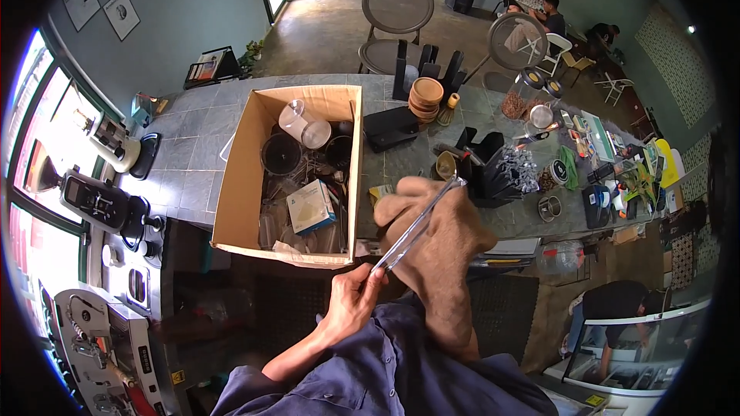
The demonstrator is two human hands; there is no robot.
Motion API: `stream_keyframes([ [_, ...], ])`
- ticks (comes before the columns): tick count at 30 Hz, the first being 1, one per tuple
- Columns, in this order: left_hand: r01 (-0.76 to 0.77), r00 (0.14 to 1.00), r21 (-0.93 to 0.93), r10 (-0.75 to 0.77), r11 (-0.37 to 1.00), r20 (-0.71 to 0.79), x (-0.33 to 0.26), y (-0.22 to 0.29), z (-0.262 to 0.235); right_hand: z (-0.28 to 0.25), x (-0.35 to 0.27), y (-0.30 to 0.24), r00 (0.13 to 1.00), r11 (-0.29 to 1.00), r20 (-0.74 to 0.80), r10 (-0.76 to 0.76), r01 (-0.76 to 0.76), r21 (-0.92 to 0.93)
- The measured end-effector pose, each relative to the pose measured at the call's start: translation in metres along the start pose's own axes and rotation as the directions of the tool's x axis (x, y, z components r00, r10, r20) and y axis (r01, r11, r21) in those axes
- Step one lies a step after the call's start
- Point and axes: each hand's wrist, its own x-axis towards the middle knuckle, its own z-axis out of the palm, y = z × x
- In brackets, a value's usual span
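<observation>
Pinching one end of a slim metal tool (420, 227) between thumb and fingertips, the left hand (354, 298) sits close in front of a buttoned dark blue shirt (378, 374). A brown cloth (451, 250) covers the right hand, so I cannot tell whether those fingers are spread or closed; the tool lies slantwise across the cloth, its far tip near the upper edge.

Low at the left, a coffee machine (116, 354) runs off into the dark rim; its side strip carries lettering too small for me to read, and a yellow sticker (178, 377) shows beside it. At the lower right, another yellow sticker (595, 400) marks a glass case (640, 347), with a stooping person (614, 304) partly hidden behind it.

Just ahead on the tiled counter (185, 177), an open cardboard box (237, 200) holds clear cups (314, 133), dark tubs (281, 156) and a small printed carton (311, 206), its print blurred; the things beneath are a tangle I cannot sort out. To the right stand stacked wooden bowls (425, 98) and a crowd of small goods (601, 139), their labels mere smudges.

Farther off, printed sheets (121, 15) hang on the left wall, their lines too fine to read. Near the back sit two people (552, 17), a pale sheet (530, 1) partly blocking them.
</observation>
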Motion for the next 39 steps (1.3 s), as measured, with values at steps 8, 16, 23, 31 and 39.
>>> stream_keyframes([
  [8, 0.092, 0.996, -0.107, -0.090, 0.990, 0.024, 0.011, 0.002, 0.010, -0.012, -0.001, -0.046, 0.979, 0.320, -0.201, 0.041, -0.204, -0.925],
  [16, -0.205, 0.974, 0.150, 0.217, 0.967, -0.069, 0.033, 0.013, -0.012, 0.008, -0.009, -0.021, 0.994, 0.994, 0.043, 0.104, -0.102, -0.044],
  [23, -0.190, 0.967, 0.226, 0.222, 0.955, -0.124, 0.064, 0.059, -0.037, 0.007, -0.022, -0.053, 0.999, 0.749, -0.026, -0.030, 0.005, -0.663],
  [31, 0.043, 0.999, -0.099, -0.041, 0.994, 0.017, 0.074, 0.037, -0.024, -0.013, -0.027, -0.070, 0.984, 0.563, -0.124, -0.128, -0.031, -0.826],
  [39, 0.018, 1.000, -0.165, -0.020, 0.986, -0.012, 0.083, 0.030, -0.022, -0.012, -0.024, -0.053, 0.986, 0.547, -0.101, -0.134, -0.011, -0.837],
])
